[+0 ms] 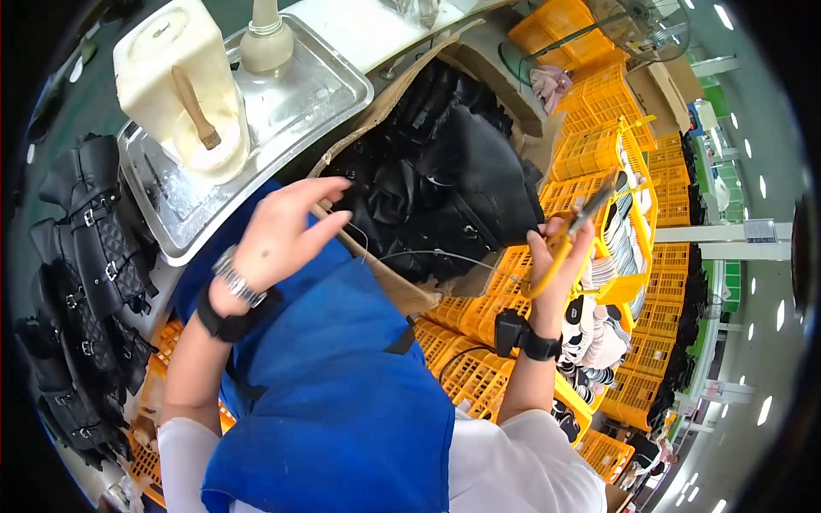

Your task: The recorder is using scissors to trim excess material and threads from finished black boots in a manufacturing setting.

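My left hand (pixel 286 231), with a metal watch and a black band at the wrist, hovers over the near left edge of a cardboard box (pixel 410 295). Its thumb and fingers are spread, with nothing visible between them. At the box's right side, my right hand (pixel 552 274) grips yellow-handled scissors (pixel 594 203), the blades pointing up and away. A pile of black leather pieces (pixel 462 171), some with buckles, fills the box. Across its near part runs a thin pale cord (pixel 436 252) toward my right hand; whether the hand holds it I cannot tell.
Left stand black buckled boot uppers (pixel 94 248). A metal tray (pixel 312 85) bears a white glue container (pixel 171 77) with a brush (pixel 197 111), and a beige bottle (pixel 267 47). Yellow crates (pixel 658 325) line the right, some holding shoe parts. A fan (pixel 641 26) stands far right.
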A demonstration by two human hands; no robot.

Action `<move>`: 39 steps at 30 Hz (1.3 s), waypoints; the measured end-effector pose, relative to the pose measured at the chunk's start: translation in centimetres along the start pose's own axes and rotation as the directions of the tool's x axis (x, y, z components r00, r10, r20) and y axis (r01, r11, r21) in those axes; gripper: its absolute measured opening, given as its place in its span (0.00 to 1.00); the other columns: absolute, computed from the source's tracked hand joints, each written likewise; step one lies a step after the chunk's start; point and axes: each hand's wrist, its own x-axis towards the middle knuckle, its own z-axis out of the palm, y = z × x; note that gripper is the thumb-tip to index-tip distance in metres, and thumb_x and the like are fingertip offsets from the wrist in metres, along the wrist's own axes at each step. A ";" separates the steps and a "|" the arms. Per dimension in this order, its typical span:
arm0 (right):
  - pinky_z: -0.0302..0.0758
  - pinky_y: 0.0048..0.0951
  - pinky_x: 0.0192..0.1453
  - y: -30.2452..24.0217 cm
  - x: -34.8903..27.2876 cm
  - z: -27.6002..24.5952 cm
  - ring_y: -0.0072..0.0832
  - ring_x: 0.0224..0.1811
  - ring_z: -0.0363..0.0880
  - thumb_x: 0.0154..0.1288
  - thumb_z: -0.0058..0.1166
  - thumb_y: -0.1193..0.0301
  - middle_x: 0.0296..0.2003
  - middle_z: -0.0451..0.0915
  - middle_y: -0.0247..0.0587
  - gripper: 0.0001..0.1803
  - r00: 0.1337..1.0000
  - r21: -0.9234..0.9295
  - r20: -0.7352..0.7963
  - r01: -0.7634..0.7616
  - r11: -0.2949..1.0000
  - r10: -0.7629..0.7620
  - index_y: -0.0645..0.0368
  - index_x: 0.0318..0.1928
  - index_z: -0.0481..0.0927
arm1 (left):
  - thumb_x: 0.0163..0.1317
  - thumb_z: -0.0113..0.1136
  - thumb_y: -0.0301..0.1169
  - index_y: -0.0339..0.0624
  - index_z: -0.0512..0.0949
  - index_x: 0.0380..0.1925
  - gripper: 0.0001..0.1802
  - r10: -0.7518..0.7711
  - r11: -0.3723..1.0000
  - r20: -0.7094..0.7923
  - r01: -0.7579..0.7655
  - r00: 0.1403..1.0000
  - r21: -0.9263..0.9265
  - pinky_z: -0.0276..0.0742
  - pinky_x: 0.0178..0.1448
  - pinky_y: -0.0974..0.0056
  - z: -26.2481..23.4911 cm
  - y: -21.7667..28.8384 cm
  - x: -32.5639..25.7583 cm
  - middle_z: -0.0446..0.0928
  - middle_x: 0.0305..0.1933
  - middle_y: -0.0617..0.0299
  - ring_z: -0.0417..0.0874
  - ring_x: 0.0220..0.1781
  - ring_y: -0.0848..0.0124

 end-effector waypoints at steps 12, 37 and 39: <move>0.67 0.21 0.49 -4.4 -1.6 2.6 0.22 0.41 0.70 0.54 0.54 0.84 0.36 0.70 0.34 0.29 0.995 0.339 0.089 -0.071 0.938 0.043 0.58 0.56 0.61 | 0.50 0.57 0.22 0.36 0.71 0.42 0.17 0.085 0.905 0.008 -0.074 0.996 -0.419 0.71 0.45 0.65 3.2 0.9 2.8 0.75 0.34 0.53 0.77 0.37 0.65; 0.67 0.18 0.37 -2.0 -3.4 7.5 0.20 0.33 0.69 0.54 0.54 0.72 0.31 0.68 0.33 0.26 0.869 0.615 0.100 -0.436 0.657 0.484 0.56 0.53 0.62 | 0.44 0.63 0.24 0.37 0.59 0.57 0.37 0.214 0.974 0.054 -0.217 0.975 0.070 0.70 0.55 0.55 8.2 0.9 1.7 0.69 0.53 0.44 0.71 0.54 0.48; 0.68 0.19 0.34 -1.6 -3.2 6.9 0.20 0.30 0.71 0.59 0.53 0.70 0.28 0.69 0.34 0.24 0.873 0.652 0.184 -0.453 0.608 0.453 0.56 0.54 0.61 | 0.43 0.60 0.23 0.36 0.60 0.54 0.34 0.042 0.999 -0.007 -0.042 0.999 0.009 0.71 0.53 0.56 6.2 2.2 2.1 0.71 0.49 0.42 0.73 0.51 0.47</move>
